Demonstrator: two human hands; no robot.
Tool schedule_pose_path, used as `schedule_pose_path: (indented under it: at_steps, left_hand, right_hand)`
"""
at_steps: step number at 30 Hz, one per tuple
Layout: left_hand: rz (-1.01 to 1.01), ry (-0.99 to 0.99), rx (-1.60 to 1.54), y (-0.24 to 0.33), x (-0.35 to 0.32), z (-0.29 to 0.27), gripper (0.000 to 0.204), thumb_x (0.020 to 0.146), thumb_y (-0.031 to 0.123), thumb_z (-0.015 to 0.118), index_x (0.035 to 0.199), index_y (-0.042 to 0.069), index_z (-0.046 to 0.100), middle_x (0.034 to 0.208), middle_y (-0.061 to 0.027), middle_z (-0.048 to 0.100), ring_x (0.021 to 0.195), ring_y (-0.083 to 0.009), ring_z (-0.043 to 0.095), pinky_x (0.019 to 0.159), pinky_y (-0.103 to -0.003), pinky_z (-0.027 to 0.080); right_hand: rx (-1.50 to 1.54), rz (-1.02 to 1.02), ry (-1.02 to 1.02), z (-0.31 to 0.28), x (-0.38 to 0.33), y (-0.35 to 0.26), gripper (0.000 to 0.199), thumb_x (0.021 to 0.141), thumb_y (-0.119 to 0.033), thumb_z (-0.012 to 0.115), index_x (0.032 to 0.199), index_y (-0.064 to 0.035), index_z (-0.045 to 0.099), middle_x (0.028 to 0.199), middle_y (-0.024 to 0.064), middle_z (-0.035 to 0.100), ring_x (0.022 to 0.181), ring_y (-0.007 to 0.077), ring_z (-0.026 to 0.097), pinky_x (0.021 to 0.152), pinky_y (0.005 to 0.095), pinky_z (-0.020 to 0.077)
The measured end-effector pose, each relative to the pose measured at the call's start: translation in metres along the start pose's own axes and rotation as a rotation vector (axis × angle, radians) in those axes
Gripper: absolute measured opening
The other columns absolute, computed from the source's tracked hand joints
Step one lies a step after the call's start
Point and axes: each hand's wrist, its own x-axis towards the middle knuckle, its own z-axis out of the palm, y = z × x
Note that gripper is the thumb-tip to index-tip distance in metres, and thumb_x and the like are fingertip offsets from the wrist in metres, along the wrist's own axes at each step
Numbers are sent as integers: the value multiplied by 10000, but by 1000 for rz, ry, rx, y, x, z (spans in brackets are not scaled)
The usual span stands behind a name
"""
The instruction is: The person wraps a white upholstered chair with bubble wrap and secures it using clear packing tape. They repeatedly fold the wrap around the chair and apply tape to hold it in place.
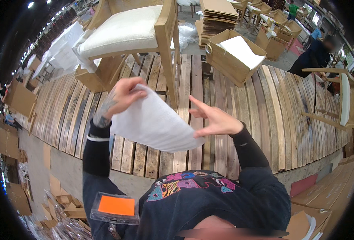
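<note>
A white sheet of thin foam-like packing material (153, 120) hangs between my hands, above the slatted wooden platform. My left hand (126, 95) is closed on its upper left edge, fingers pinching the sheet. At the right end of the sheet, my right hand (217, 120) has its fingers spread apart. Its thumb lies at the sheet's right corner; whether it presses on it I cannot tell. Just beyond my hands stands a wooden armchair (166, 40) with a white cushioned seat (123, 32), its front leg close to the sheet's top edge.
Slatted boards (273, 120) form the platform. An open cardboard box (237, 56) with white sheets stands beyond my right hand, near stacked flat cardboard (219, 20). Another chair (343, 98) is at the right, near a person in dark clothing (315, 56). Cardboard scraps (67, 204) lie lower left.
</note>
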Motion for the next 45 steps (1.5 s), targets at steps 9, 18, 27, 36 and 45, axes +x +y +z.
schedule_pose_path:
  at_steps: [9,18,27,36,45]
  left_hand:
    - [296,-81,361,61,78,3,297,817,148,728,1084,50,642,1018,-135,649,984,-321,619,873,-429,496]
    - [-6,-483,-606,108,-63,91,591,720,350,859,1164,26,644,1068,-137,695,970,-275,675,829,-387,522]
    - [256,399,-1266,122,50,-113,1279,718,884,540,1553,-10,167,1577,-296,229,1407,-496,328,1085,-704,320]
    - [99,340,-832,134,83,-206,324,923,160,652,1224,52,601,1159,-163,671,1082,-336,663,899,-565,559]
    - [-263,556,-961,17,-9,10,424,904,150,736,1249,-44,583,1127,-124,680,1034,-193,660,898,-313,548]
  right_hand:
    - [573,161,135,41,91,-10,182,966,-176,619,1039,-30,699,883,11,716,719,86,664,581,246,524]
    - [975,-487,636,-74,146,-82,243,981,-72,582,1191,48,610,1155,122,686,1018,209,679,922,341,549]
    - [442,-800,797,-149,222,-229,197,994,-120,532,1085,-5,663,938,37,663,726,137,618,649,294,511]
    - [162,-794,984,-111,178,-184,243,998,-170,574,1163,1,623,1087,122,680,941,250,674,782,352,557]
    - [1349,-73,702,52,102,-13,403,982,-206,629,1343,-94,490,1249,74,621,1063,226,661,821,391,599]
